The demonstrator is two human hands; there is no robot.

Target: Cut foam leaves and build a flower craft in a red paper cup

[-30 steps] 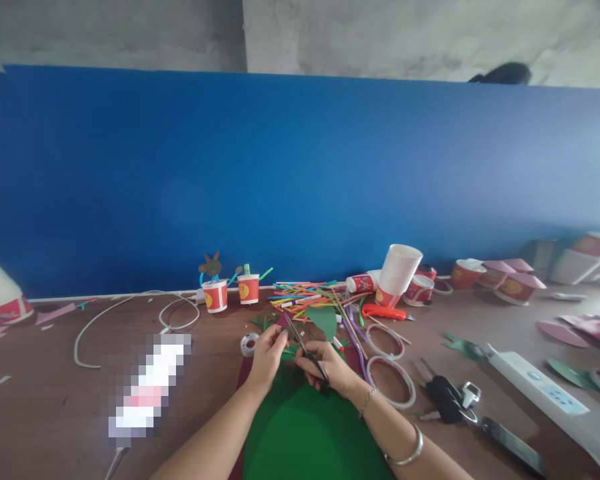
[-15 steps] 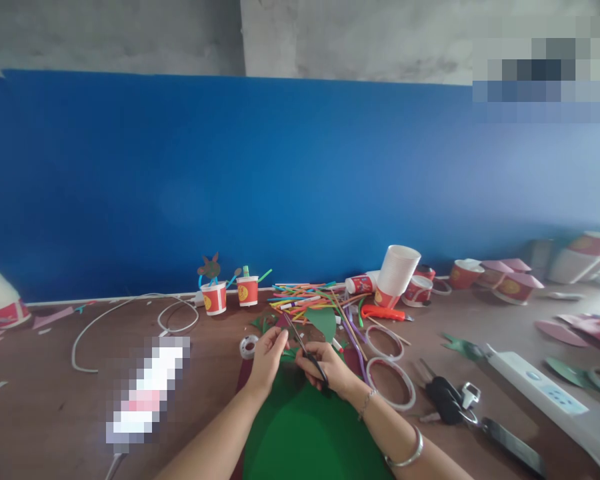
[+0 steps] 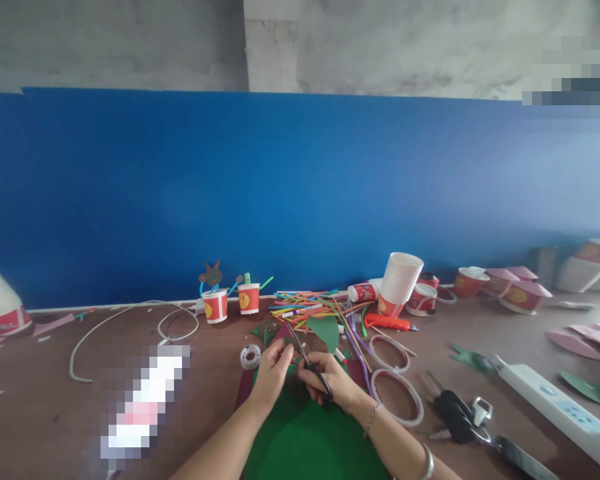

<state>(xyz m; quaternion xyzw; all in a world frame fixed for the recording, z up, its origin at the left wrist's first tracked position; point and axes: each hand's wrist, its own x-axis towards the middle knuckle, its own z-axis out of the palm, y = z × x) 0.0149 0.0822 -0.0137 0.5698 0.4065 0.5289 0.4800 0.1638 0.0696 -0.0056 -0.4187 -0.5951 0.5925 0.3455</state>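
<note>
Scissors (image 3: 323, 383) over green sheet (image 3: 310, 433)

Right hand (image 3: 333, 380) bends inward, its fingers gripping the handles. Left hand (image 3: 275, 370) faces it, fingertips pinched, content unclear. Both keep this pose; paper cups (image 3: 401, 280) beyond now appear lower.

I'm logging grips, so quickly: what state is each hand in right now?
Left hand: fingertips pinched together; whether anything is between them can't be told.
Right hand: closed, holding black-handled scissors.

Keys (image 3: 454, 415) lie near 1 white power strip (image 3: 550, 395), before 1 blue partition (image 3: 280, 193).
</note>
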